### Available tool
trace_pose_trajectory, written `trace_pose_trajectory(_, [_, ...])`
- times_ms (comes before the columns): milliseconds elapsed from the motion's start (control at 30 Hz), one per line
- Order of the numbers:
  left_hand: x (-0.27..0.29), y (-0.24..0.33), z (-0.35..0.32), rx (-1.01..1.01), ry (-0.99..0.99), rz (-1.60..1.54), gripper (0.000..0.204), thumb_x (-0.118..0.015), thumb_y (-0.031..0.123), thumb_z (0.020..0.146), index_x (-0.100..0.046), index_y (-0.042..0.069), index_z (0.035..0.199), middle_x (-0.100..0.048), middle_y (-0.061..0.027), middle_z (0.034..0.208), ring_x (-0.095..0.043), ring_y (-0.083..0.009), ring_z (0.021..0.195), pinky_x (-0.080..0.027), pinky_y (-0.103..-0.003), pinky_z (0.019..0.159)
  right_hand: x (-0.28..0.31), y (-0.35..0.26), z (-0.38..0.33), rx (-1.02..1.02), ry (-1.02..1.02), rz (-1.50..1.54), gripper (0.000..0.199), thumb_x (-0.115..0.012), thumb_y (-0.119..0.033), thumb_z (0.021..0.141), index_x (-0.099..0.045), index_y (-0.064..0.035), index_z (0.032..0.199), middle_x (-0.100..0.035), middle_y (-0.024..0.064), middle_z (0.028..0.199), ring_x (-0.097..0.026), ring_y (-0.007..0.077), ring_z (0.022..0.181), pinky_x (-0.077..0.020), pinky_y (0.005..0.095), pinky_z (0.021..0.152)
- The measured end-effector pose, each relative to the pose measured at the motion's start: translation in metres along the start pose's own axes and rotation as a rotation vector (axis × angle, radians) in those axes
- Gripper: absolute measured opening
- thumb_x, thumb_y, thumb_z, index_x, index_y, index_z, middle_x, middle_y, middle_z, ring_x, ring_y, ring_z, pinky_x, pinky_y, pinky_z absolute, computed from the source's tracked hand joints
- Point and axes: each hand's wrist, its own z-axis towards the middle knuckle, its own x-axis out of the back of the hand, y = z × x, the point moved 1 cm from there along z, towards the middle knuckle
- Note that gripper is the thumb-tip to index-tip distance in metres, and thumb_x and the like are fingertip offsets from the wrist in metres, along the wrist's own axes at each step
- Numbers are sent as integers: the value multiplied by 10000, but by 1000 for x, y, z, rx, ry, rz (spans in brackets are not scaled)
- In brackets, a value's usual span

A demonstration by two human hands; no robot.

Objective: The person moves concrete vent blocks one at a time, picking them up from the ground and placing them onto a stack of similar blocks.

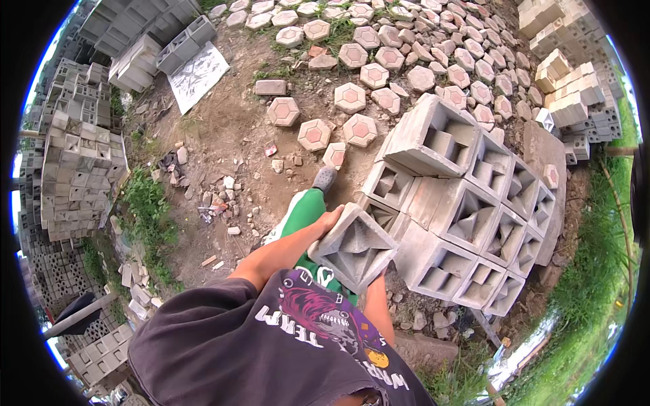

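Observation:
A square grey concrete vent block (355, 249), with a star-like pattern moulded into its face, is held tilted in front of my body. My left hand (330, 220) is closed on its upper left edge. My right hand (378, 283) supports the lower right edge, its fingers mostly hidden behind the block. Just to the right, a stack of similar vent blocks (440, 210) rises in several rows, with one block (443, 135) standing on top at the far side. The held block is close to the left side of this stack.
Hexagonal pavers (350, 98) with reddish centres cover the ground ahead. Loose rubble (227, 196) lies on the dirt to the left. More block stacks stand at far left (78, 176) and far right (575, 88). Grass (589, 271) borders the right side.

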Motion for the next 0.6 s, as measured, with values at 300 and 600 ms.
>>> trace_pose_trajectory(300, [-7, -38, 89, -27, -19, -270, 663, -352, 550, 915, -549, 1, 1230, -567, -163, 1215, -519, -246, 1113, -367, -349, 958, 14, -13, 61, -96, 241, -80, 577, -330, -485, 923, -426, -92, 1336, -498, 79, 1310, -455, 264, 1205, -355, 423, 1026])
trace_pose_trajectory(600, [-5, -31, 259, -91, -63, -312, 702, -276, 556, 931, -510, -25, 1246, -537, -202, 1252, -471, -257, 1185, -322, -359, 1001, 91, -16, 220, -83, 345, -338, 618, -342, -501, 908, -414, -65, 1341, -470, 98, 1347, -455, 267, 1225, -341, 407, 1031])
